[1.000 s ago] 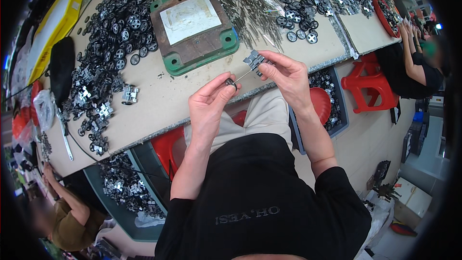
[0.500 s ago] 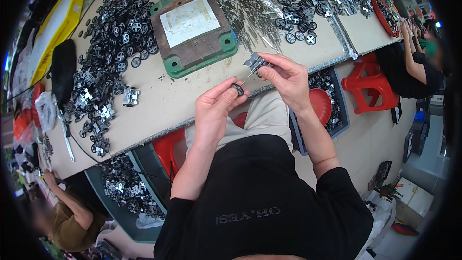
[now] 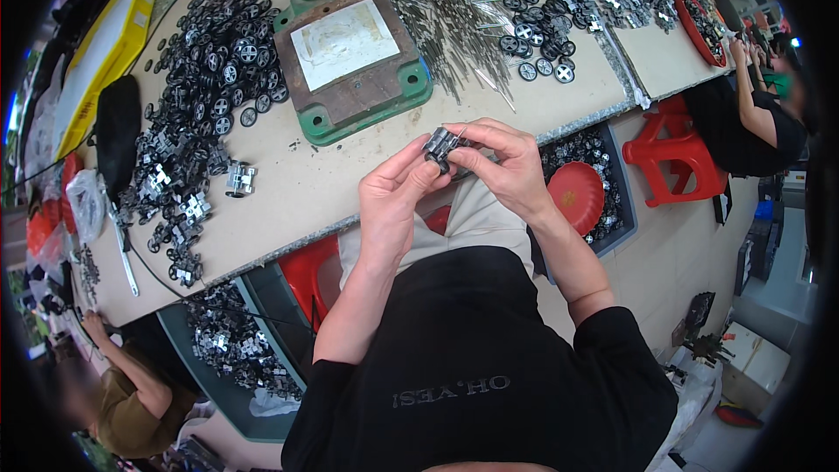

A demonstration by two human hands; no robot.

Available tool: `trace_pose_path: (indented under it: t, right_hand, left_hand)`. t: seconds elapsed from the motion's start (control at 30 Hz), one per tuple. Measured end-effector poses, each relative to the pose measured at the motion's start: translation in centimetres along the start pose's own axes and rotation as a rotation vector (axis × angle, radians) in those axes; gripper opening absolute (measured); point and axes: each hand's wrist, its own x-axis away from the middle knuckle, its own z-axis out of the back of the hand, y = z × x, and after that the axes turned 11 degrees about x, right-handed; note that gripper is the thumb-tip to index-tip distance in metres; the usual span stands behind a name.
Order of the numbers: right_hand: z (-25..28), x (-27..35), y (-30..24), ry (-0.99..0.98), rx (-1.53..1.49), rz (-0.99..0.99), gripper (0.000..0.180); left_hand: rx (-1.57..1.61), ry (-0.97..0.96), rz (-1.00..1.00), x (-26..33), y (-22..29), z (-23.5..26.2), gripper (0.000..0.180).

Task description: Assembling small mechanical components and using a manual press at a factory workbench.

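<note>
Head view: a small metal part (image 3: 440, 143) with a black wheel is pinched by both hands (image 3: 395, 201) (image 3: 505, 168) above the bench (image 3: 350, 175); the wheel likely must be pressed on straight next.

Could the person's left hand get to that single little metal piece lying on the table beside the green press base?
Probably yes. The left hand is busy, pinching a small metal part with the right hand, but bare tabletop lies between it and the lone metal piece; nothing blocks the way.
</note>
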Motion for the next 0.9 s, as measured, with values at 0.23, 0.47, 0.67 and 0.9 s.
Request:
trace_pose_path:
  t: [0.23,0.47,0.67,0.9]
  right_hand:
    - [3.0,-1.9,1.1,-0.027,0.179,0.076,0.026]
    - [7.4,-4.4,4.4,0.346,0.898,-0.24,0.021]
    - [7.1,-3.7,4.3,0.287,0.77,-0.209,0.026]
    - [3.5,-0.7,-0.1,-0.009,0.156,-0.236,0.02]
  left_hand:
    - [0.2,-0.078,0.115,-0.1,0.4,0.9,0.032]
    - [0.151,-0.073,0.123,0.0,1.1,1.2,0.033]
    - [0.148,-0.03,0.119,-0.2,0.6,0.9,0.033]
    - [0.146,-0.092,0.198,-0.3,0.3,-0.1,0.031]
